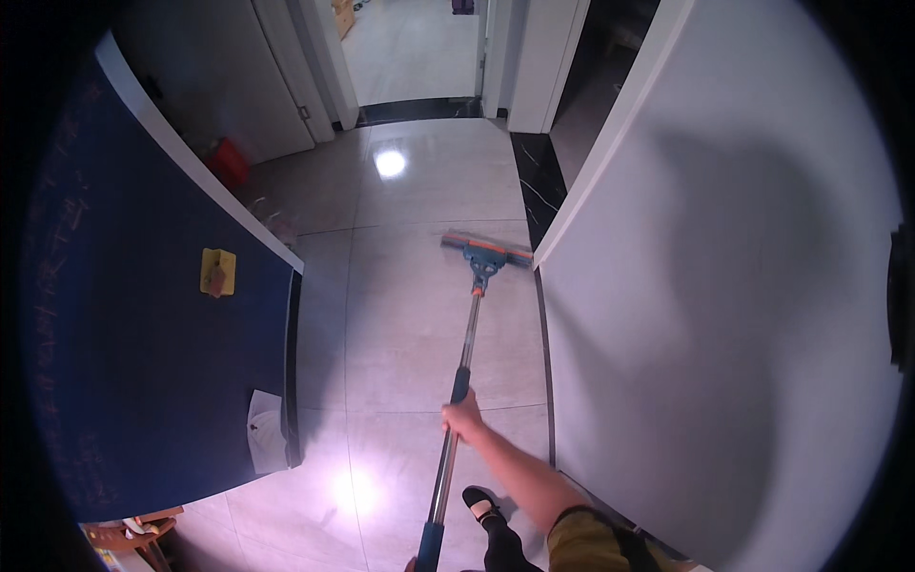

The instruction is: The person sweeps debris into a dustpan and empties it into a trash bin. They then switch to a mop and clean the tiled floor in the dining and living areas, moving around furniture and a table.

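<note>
A long-handled mop [469, 334] slants away from me over the pale tiled floor. Its wide teal-and-orange head [484, 252] lies on the tiles, the right end close to the foot of the white wall or door panel. Midway along the metal pole, my right hand [462, 417] is closed around it, just below a dark teal sleeve. Only a sliver of my left hand [412, 565] shows at the bottom edge, against the dark lower grip; its fingers are mostly cut off, but it appears wrapped round the grip.
The white panel [667, 315] flanks the right, and a dark blue board [172, 362] with a yellow holder [218, 274] the left. A red bin-like object [228, 162] stands by the grey door. Ahead is a doorway with a black threshold [419, 110]. My shoe [479, 501] is near the pole.
</note>
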`<state>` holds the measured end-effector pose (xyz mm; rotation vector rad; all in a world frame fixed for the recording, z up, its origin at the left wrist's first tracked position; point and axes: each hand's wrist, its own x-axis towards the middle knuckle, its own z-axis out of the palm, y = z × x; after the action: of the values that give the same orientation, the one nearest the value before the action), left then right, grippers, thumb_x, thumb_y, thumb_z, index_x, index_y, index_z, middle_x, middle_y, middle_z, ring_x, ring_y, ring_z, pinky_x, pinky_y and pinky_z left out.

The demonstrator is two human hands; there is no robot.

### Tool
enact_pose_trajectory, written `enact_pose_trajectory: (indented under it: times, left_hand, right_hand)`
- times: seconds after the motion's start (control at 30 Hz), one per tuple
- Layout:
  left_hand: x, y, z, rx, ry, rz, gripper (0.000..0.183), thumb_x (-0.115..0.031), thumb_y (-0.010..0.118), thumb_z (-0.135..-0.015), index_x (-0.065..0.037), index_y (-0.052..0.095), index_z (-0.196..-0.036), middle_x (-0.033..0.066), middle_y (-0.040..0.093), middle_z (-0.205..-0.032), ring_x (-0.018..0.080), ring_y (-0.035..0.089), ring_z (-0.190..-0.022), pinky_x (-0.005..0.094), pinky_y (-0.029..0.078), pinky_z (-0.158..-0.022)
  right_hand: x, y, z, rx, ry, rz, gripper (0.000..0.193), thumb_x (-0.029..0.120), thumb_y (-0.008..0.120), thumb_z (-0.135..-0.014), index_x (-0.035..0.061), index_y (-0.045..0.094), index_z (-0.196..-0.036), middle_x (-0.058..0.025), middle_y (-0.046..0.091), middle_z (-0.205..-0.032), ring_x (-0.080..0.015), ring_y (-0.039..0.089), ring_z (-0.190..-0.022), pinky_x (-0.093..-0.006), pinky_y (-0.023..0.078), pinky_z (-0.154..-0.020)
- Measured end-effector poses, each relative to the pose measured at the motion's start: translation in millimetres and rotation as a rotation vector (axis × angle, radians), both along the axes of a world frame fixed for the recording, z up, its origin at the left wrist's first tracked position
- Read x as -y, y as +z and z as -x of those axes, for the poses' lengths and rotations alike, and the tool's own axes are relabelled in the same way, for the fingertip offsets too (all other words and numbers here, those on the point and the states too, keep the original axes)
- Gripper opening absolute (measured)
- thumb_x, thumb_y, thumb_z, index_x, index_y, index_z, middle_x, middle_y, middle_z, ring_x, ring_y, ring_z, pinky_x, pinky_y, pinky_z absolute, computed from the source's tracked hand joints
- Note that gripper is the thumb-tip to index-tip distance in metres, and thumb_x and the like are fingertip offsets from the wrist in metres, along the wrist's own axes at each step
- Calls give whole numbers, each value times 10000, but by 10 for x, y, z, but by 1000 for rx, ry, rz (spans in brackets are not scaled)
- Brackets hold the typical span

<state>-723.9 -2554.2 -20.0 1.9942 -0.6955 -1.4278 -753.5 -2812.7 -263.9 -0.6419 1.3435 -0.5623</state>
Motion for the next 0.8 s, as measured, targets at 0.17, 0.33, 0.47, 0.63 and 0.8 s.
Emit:
enact_pose_trajectory:
  times: [0.17,0.33,0.47,0.63,0.8]
  left_hand:
    - [502,-451,-131,161,-170,103,270,-243,361,-811,1,441,-895,80,423,-485,164,439,-396,292,388,-385]
    - [420,-53,-204,10,-25,-64,375,-295,362,-810,-23,401,-1066,36,415,-497,124,416,-404,259,371,-373]
    - [9,111,-229,-25,-17,-148,467,-295,359,-815,-56,285,-1209,30,422,-500,108,415,-407,253,374,-378]
    - [356,-139,-290,82,-71,-28,431,-299,363,-814,-39,347,-1157,37,421,-487,123,416,-396,260,374,-376]
    - [809,-551,-244,115,-54,64,312,-272,386,-805,-13,451,-966,52,406,-458,154,406,-366,271,362,-364]
  right_hand:
    - [846,-205,-19,9,10,20,211,-47,465,-602,20,347,-763,-72,409,-501,-165,435,-337,-303,369,-280]
    - [437,-317,-73,48,35,75,298,-50,459,-572,20,340,-836,-70,416,-527,-176,456,-354,-303,372,-288]
    - [-56,85,-151,37,-38,-19,394,-49,463,-579,22,312,-936,-76,408,-613,-177,448,-384,-310,389,-306]
    - [439,-248,-203,37,-27,38,281,-54,472,-580,12,348,-824,-75,416,-508,-185,449,-343,-318,374,-283]
    - [1082,-243,-143,21,-35,32,205,-40,473,-603,28,355,-756,-75,408,-495,-160,436,-350,-301,374,-298]
